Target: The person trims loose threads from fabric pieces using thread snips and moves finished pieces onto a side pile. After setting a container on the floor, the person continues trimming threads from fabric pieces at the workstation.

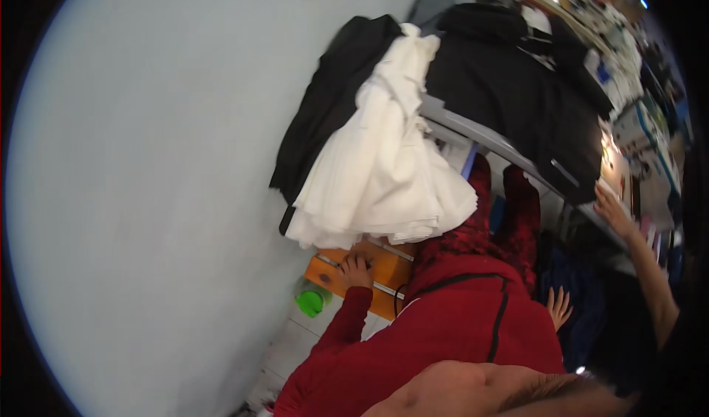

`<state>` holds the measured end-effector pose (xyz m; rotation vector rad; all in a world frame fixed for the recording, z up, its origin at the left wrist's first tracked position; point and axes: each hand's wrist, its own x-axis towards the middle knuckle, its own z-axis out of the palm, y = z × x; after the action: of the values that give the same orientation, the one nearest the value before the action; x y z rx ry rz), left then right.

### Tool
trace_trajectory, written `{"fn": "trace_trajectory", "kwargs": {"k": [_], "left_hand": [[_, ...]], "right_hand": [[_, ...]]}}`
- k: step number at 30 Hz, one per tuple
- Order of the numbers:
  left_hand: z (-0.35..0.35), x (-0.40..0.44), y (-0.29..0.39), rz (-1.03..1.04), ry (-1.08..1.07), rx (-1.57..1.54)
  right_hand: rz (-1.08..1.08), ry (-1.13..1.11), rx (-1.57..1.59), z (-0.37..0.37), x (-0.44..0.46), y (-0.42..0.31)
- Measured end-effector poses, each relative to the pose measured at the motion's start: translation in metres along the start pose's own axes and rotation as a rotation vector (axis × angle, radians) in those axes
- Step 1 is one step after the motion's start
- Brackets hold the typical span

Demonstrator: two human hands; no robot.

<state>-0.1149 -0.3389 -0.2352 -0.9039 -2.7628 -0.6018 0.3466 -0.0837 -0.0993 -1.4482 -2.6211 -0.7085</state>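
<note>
My left hand [357, 269] rests on an orange wooden bench [391, 269], its fingers apart and holding nothing. At the right side of my red clothing, my right hand [559, 308] shows with its fingers spread and nothing in them. Above my left hand hangs a thick pile of white cloth pieces [384, 166]. Black cloth [332, 84] lies behind the white pile, and more black fabric [502, 84] covers the table to its right. The grey table edge [487, 136] passes over my legs.
A co-worker's bare arm [642, 262] reaches from the right to the black fabric. Near it are white machines [650, 151] and a lit work surface [613, 158]. A green-lidded container [312, 302] stands beside the bench. The pale wall [148, 180] fills the left.
</note>
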Motion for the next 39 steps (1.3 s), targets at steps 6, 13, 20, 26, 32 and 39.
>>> {"fn": "trace_trajectory", "kwargs": {"k": [6,13,20,26,32,39], "left_hand": [[0.004,0.004,0.003,0.08,0.119,0.058],[-0.002,0.007,0.009,0.104,0.136,0.108],[-0.01,0.009,0.013,0.098,0.073,0.128],[-0.006,0.014,0.011,0.123,0.118,0.115],[-0.004,0.011,0.01,0.11,0.105,0.081],[0.012,0.003,0.0,0.086,0.116,0.122]], "right_hand": [[0.095,-0.18,0.187,-0.045,0.018,-0.02],[0.136,-0.292,0.232,-0.07,0.033,-0.025],[0.182,-0.251,0.265,-0.107,0.057,-0.039],[0.211,-0.299,0.162,-0.1,0.033,-0.031],[0.179,-0.267,0.102,-0.071,0.015,-0.029],[0.183,-0.256,0.119,-0.066,0.016,-0.027]]}}
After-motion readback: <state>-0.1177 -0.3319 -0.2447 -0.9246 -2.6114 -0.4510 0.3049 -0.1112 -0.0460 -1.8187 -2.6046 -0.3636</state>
